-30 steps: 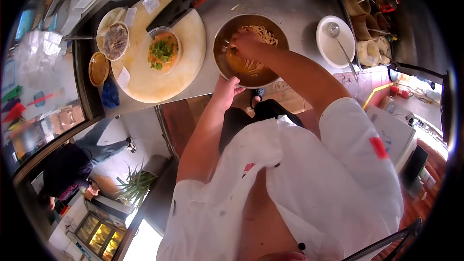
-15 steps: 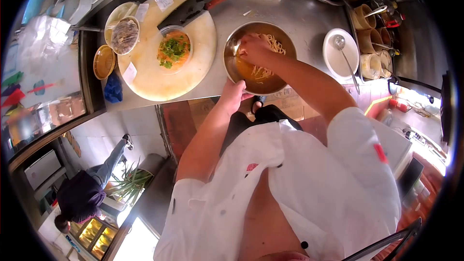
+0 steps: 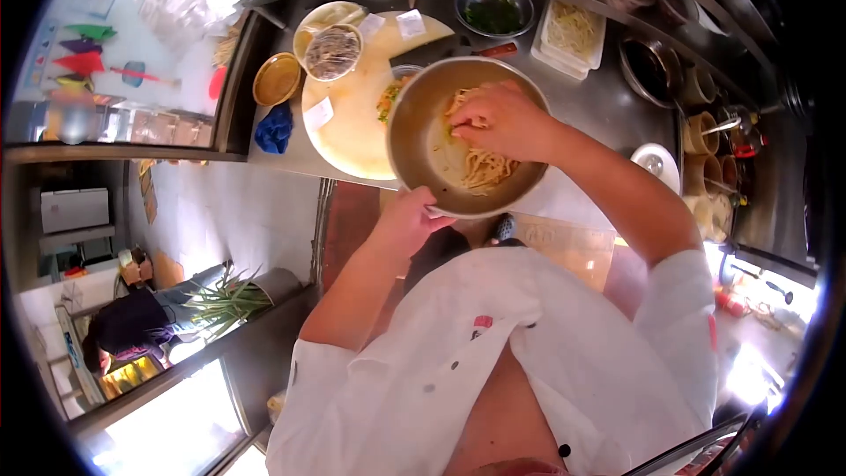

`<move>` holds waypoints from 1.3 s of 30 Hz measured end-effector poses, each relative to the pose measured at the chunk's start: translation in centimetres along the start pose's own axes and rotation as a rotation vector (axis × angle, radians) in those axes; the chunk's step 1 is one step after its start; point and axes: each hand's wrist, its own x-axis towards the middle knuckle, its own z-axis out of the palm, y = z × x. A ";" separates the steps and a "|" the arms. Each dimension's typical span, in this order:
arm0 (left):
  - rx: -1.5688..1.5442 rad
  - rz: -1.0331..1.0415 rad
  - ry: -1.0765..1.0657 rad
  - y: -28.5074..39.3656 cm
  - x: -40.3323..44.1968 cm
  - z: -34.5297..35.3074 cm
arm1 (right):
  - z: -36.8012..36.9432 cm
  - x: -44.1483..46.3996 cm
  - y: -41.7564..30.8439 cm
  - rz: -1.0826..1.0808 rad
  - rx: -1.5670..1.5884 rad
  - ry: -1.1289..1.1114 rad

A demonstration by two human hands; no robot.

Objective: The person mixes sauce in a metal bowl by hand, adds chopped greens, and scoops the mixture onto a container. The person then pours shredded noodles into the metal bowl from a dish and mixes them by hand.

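Note:
My left hand (image 3: 414, 222) grips the near rim of a metal bowl (image 3: 412, 143), which is lifted and overlaps the right side of a round cutting board (image 3: 352, 137). Inside the bowl lie pale noodles (image 3: 485, 169). My right hand (image 3: 500, 119) is in the bowl over the noodles, with its fingers bent together; what they hold is hidden. Behind the bowl, the container of orange food with green leaves (image 3: 388, 99) is mostly covered. A cleaver (image 3: 429, 50) lies partly hidden on the board.
Beyond the bowl stand a bowl of greens (image 3: 493, 14) and a tray of sprouts (image 3: 571, 33). At right are a white dish (image 3: 654, 164) and seasoning pots (image 3: 701, 134). A blue cloth (image 3: 274, 130) lies left of the board. Another person (image 3: 132, 324) is at lower left.
The bowl has risen and moved left over the board's edge, with both hands following. The noodles and liquid have shifted inside it. The whole view has turned.

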 end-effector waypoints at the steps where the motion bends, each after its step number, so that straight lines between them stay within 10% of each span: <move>1: -0.028 0.007 0.048 0.7 -0.5 -1.5 | 0.1 1.5 -0.4 -0.015 0.058 0.005; 10: 0.029 0.395 0.325 10.5 -3.1 -19.1 | 7.9 11.2 1.1 0.311 0.161 0.102; 20: -0.051 0.324 0.351 16.4 -2.1 -28.9 | 18.0 13.1 5.7 0.542 -0.307 -0.087; 27: -0.064 0.309 0.225 16.5 -2.0 -26.5 | 12.3 14.2 -0.8 0.520 -0.009 0.275; 33: 0.092 0.271 0.119 15.8 -1.2 -19.5 | 8.2 16.8 -8.4 0.332 0.205 0.058; 36: 0.168 0.220 -0.038 13.7 0.5 -16.2 | 10.5 16.6 -4.4 0.124 -0.240 0.098; 39: 0.180 0.206 -0.059 11.3 1.6 -11.2 | 9.4 13.0 -3.2 0.412 -0.442 -0.081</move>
